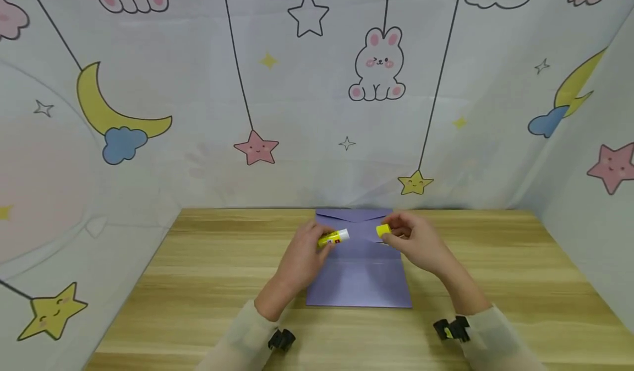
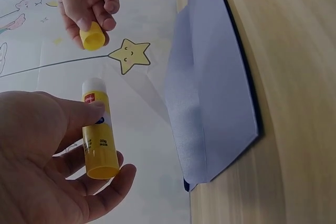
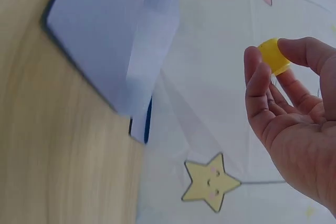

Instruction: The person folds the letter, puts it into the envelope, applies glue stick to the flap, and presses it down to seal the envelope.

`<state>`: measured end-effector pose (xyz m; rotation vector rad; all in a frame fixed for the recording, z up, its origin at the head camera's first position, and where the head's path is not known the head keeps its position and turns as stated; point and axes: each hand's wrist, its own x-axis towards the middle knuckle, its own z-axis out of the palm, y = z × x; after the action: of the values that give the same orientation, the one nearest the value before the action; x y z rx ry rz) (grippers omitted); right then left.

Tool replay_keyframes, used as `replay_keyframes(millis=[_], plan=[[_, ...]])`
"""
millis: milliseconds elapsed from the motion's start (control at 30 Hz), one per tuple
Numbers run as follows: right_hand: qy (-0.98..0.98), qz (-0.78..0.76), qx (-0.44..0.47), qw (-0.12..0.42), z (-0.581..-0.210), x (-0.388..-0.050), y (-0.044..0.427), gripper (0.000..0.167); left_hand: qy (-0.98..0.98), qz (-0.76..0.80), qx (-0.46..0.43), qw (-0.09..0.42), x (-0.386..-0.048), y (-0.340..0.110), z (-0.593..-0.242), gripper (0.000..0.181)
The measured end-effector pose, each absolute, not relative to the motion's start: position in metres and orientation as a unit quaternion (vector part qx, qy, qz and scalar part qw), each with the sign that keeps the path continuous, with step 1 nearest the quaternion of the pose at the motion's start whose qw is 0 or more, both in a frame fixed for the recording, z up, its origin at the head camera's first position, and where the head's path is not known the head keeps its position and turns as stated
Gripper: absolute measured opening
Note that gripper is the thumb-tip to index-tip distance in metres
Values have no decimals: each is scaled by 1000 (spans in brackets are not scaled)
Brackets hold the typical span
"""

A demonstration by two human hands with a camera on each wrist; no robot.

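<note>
My left hand [image 1: 300, 256] grips a yellow glue stick [image 2: 98, 140] between thumb and fingers, its white end uncovered and tilted toward the right. Between the thumb and fingertips of my right hand [image 1: 420, 243] is the yellow cap [image 1: 383, 230], apart from the glue stick. Both hands are above a purple envelope [image 1: 359, 283] on the table, which has a fold across its middle and a flap [image 1: 354, 215] at the far end. The left wrist view shows the cap's open end facing the stick.
The wooden table [image 1: 208, 283] extends to both sides of the envelope. Behind it hangs a pale cloth [image 1: 317, 178] printed with stars, moons and a bunny. Dark bands with small devices [image 1: 452, 329] sit on both wrists.
</note>
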<state>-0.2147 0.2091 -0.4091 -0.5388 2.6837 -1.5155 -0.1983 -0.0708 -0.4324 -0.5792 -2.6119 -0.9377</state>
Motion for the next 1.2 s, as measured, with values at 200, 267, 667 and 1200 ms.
replay_keyframes(millis=[200,267,667,1200], plan=[[835,-518,-184,10,-415,-214,188,26,-912,-315,-210,156,-197,-70,-432,22],[828,-528,-190,8,-418,-214,183,26,-912,-312,-213,158,-197,-69,-432,22],[811,-544,-215,11,-427,-212,173,24,-911,-306,-231,149,-192,-66,-430,22],[804,-551,-224,21,-431,-210,169,24,-912,-299,-246,138,-191,-66,-430,22]])
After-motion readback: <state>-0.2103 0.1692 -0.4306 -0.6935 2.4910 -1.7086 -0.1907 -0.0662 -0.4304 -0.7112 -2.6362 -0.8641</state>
